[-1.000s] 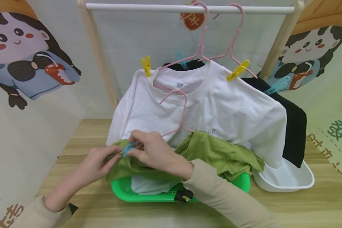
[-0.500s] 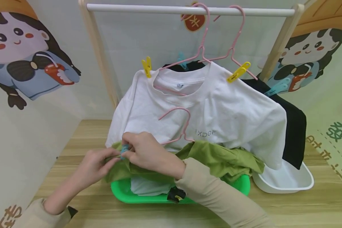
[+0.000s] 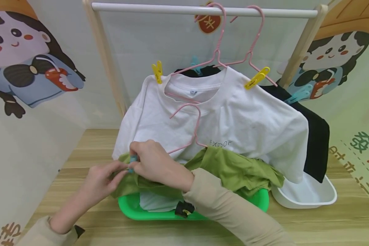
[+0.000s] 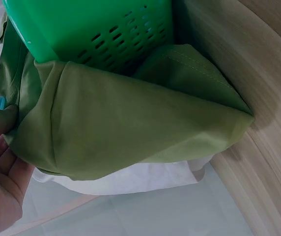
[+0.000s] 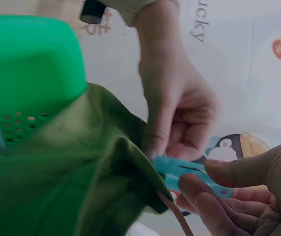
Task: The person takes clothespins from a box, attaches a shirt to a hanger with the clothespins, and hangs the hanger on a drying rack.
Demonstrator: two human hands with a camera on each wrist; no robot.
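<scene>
My left hand (image 3: 99,179) pinches the shoulder edge of a green shirt (image 3: 230,165) between thumb and fingers. Beside it, my right hand (image 3: 160,167) grips a blue clothespin (image 5: 192,174), whose front end meets the cloth in the right wrist view. Whether the clothespin's jaws bite the cloth, I cannot tell. A pink hanger (image 3: 198,126) sits inside the shirt, its hook sticking up from the neck. The shirt drapes over a green basket (image 3: 135,213) with slotted walls.
Behind, a white T-shirt (image 3: 255,126) with yellow clothespins (image 3: 256,78) hangs from the rack's white bar (image 3: 160,8). A black garment (image 3: 318,136) with blue clothespins hangs behind it. A white basin (image 3: 310,193) stands at the right. More white cloth (image 3: 155,202) lies in the basket.
Both hands have shifted slightly left with the shirt's shoulder and the clothespin. The hanger's hook dipped, then rose again. Both hands keep their hold.
</scene>
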